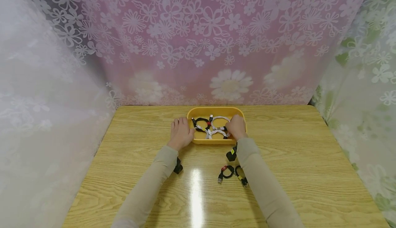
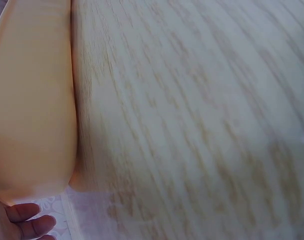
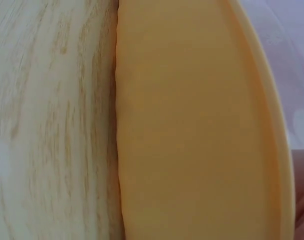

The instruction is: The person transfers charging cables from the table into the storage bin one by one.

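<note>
A yellow bin (image 1: 198, 141) stands at the table's far edge with several coiled cables in it. Among them are a black cable (image 1: 202, 120) with a red tag and a white cable (image 1: 221, 117). My left hand (image 1: 180, 132) is at the bin's left end, its thumb at the rim and its fingers reaching forward outside. The right hand (image 1: 237, 126) reaches over the front rim into the right end, fingers curled down at a white cable (image 1: 221, 132) with a dark plug end; its fingertips are hidden. In the right wrist view the bin's wall (image 3: 196, 120) covers most of that hand.
On the table (image 1: 290, 166) in front of the bin lie a coiled black cable (image 1: 228, 172) with a red tag and another black cable (image 1: 241, 178) with a yellow tag. A black wrist-worn device (image 1: 231, 154) shows under the right wrist. A floral curtain (image 1: 216, 49) hangs behind the table.
</note>
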`<state>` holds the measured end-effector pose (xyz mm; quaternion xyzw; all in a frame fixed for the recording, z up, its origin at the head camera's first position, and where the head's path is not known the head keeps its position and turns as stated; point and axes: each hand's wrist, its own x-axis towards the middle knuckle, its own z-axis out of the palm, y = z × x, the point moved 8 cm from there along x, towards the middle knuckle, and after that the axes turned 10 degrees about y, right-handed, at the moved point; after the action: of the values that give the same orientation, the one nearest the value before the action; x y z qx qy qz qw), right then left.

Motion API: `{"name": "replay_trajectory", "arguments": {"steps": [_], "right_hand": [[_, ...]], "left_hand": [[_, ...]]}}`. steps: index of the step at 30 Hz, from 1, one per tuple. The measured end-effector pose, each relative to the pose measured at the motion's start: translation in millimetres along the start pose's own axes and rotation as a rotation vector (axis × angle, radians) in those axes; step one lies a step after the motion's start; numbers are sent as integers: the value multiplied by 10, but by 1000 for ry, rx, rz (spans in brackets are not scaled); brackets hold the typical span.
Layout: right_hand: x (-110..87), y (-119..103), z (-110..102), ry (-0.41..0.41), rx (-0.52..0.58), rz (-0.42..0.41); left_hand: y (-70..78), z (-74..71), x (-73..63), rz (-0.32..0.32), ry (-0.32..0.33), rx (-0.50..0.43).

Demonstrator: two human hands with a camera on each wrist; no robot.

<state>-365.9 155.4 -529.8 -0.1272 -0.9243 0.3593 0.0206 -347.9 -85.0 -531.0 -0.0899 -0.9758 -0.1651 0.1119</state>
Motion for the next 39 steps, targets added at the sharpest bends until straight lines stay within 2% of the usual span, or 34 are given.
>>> {"name": "replay_trajectory", "arguments": {"steps": [9,18,23,32,39], "right_hand": [[-10,-47,-43,-64,-74,-8],[-35,-169,-281,-101,-56,-132],[-62,-177,-358,-111,2,-129],[-147,-213,-532,-40,82,-148],[-258,-211,-672,-19,139,-170]], "left_hand": [[-9,7,-2,-3,0,-3],[-2,21,-2,-4,-8,-14],[4,2,-8,-7,-15,-22],[3,-12,-7,0,-5,-20],[3,2,-10,4,-7,-12]]}}
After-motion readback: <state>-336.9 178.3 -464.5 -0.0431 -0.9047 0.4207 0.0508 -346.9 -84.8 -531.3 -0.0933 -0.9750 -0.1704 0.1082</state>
